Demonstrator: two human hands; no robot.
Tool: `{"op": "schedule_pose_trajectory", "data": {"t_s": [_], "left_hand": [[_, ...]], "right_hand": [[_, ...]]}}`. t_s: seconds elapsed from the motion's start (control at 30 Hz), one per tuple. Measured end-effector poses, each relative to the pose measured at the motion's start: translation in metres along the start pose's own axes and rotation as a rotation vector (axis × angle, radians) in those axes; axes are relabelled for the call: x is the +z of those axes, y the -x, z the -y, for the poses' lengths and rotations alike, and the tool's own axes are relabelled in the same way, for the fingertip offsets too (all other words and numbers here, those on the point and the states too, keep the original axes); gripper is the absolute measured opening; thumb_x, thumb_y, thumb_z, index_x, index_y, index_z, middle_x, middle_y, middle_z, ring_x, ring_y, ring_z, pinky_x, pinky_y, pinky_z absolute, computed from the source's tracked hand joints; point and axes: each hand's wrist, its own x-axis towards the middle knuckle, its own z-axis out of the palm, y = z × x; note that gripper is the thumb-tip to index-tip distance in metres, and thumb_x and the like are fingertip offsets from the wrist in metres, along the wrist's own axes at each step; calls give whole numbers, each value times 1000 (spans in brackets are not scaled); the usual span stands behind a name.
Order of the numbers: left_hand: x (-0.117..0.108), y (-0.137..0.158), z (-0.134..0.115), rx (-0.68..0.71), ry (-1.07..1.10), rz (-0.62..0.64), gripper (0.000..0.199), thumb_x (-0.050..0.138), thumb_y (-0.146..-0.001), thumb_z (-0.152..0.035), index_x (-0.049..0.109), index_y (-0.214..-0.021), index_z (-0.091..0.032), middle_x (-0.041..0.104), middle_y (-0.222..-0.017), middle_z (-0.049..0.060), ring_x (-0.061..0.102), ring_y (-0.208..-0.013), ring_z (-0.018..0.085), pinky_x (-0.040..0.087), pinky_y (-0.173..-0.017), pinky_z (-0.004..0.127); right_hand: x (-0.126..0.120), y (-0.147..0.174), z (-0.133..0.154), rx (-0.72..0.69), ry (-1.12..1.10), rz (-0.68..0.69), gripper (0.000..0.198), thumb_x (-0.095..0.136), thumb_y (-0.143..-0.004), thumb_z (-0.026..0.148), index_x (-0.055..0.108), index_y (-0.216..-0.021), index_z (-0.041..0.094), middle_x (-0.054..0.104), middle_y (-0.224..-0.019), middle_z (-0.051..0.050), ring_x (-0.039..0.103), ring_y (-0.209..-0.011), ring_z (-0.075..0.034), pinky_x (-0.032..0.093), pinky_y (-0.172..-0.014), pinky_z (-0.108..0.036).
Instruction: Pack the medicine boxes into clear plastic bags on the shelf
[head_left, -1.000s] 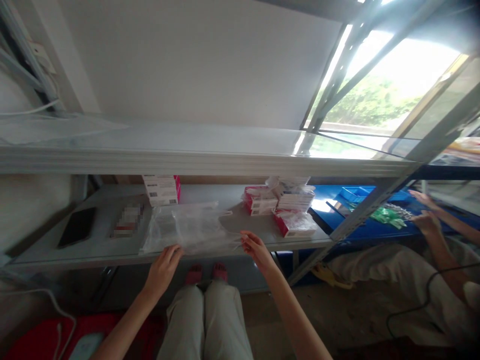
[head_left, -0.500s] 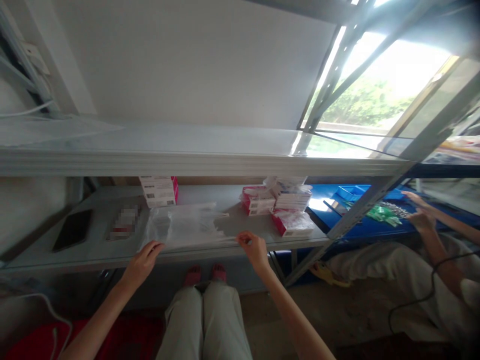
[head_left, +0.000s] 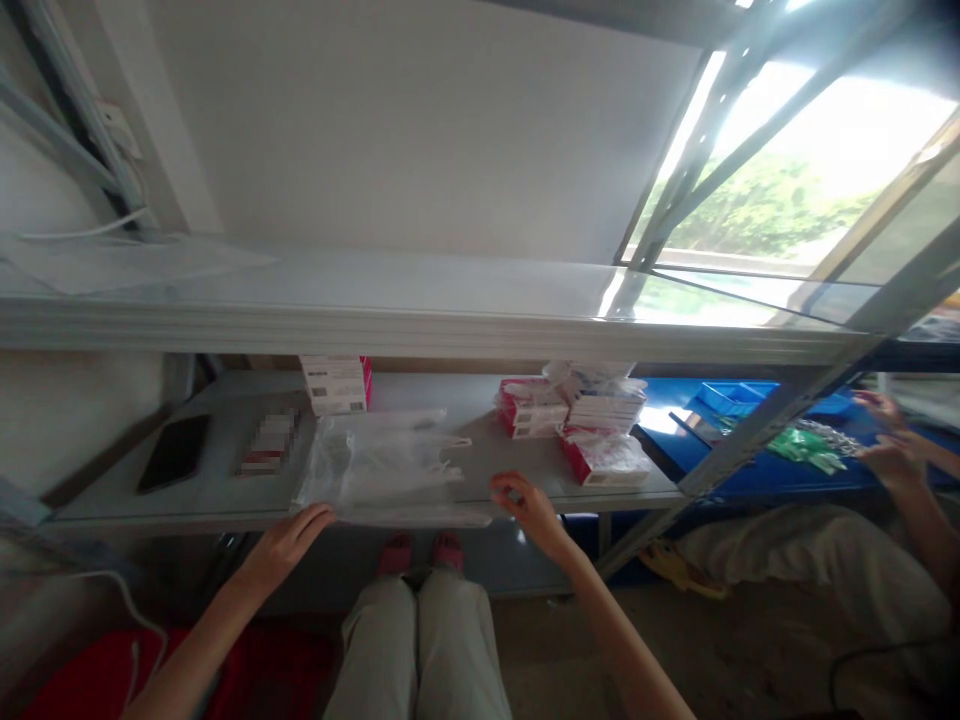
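1. Since it lies spread flat on the grey shelf (head_left: 487,465), the clear plastic bag (head_left: 382,468) probably keeps its edges reachable; its near side overhangs.
2. At the bag's near-left corner, the left hand (head_left: 289,540) appears to pinch the film, likely steadying it.
3. Just right of the bag, the right hand (head_left: 525,508) curls loosely, a narrow gap between fingers, seemingly empty.
4. Farther right of the bag sit pink-and-white boxes (head_left: 606,460), perhaps leaving it room.
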Motion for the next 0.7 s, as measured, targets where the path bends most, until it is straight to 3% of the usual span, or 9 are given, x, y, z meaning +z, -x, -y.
{"op": "schedule_pose_trajectory", "data": {"t_s": [0.1, 0.17, 0.23, 0.33, 0.4, 0.5, 0.6, 0.7], "left_hand": [[3, 3, -2, 1, -53, 44, 45, 33, -82, -7, 67, -106, -24, 68, -111, 6, 65, -99, 16, 52, -87, 23], [8, 9, -1, -16, -65, 60, 49, 32, -78, -3, 66, -108, -23, 66, -115, 7, 64, -103, 17, 52, -88, 24], [13, 16, -2, -67, -44, 65, 53, 30, -76, -1, 65, -109, -22, 65, -117, 7, 63, -105, 17, 52, -88, 24], [17, 22, -13, -207, 51, 18, 45, 32, -80, -6, 64, -108, -22, 66, -114, 8, 65, -102, 17, 53, -88, 27], [17, 21, -27, -350, 163, -58, 34, 38, -85, -16, 61, -109, -22, 67, -110, 8, 66, -100, 19, 53, -89, 31], [16, 14, -48, -586, 381, -183, 29, 41, -88, -29, 57, -111, -22, 67, -108, 10, 65, -100, 21, 54, -87, 36], [20, 5, -60, -851, 541, -387, 25, 47, -85, -41, 58, -97, -22, 69, -94, 10, 68, -89, 24, 56, -80, 39], [27, -2, -63, -1030, 684, -582, 28, 63, -73, -44, 53, -87, -21, 68, -79, 6, 69, -77, 24, 58, -72, 39]], "right_hand": [[8, -40, 21, -90, 28, -9, 14, 62, -78, 30, 72, -86, 25, 67, -90, -4, 59, -74, -16, 40, -59, -24], [31, -78, 38, -149, 2, 93, 16, 58, -82, 29, 71, -89, 25, 69, -89, -4, 60, -79, -17, 43, -67, -26], [66, -119, 53, -209, -12, 254, 16, 57, -83, 27, 71, -90, 23, 68, -93, -4, 60, -83, -17, 44, -74, -27], [130, -170, 67, -232, 153, 381, 13, 62, -80, 23, 70, -90, 21, 68, -98, -4, 60, -90, -17, 42, -83, -29], [169, -192, 71, -190, 252, 492, 16, 68, -75, 25, 70, -91, 22, 68, -98, -2, 60, -91, -17, 42, -83, -28], [210, -206, 71, -100, 286, 608, 15, 77, -65, 27, 71, -78, 22, 68, -76, 2, 61, -83, -17, 41, -80, -27], [225, -208, 69, -84, 203, 629, 13, 75, -69, 27, 68, -68, 16, 63, -63, 3, 60, -78, -16, 42, -77, -27], [220, -208, 65, -105, 109, 620, 24, 63, -82, 36, 65, -77, 12, 64, -74, 2, 61, -75, -14, 47, -74, -29]]}}
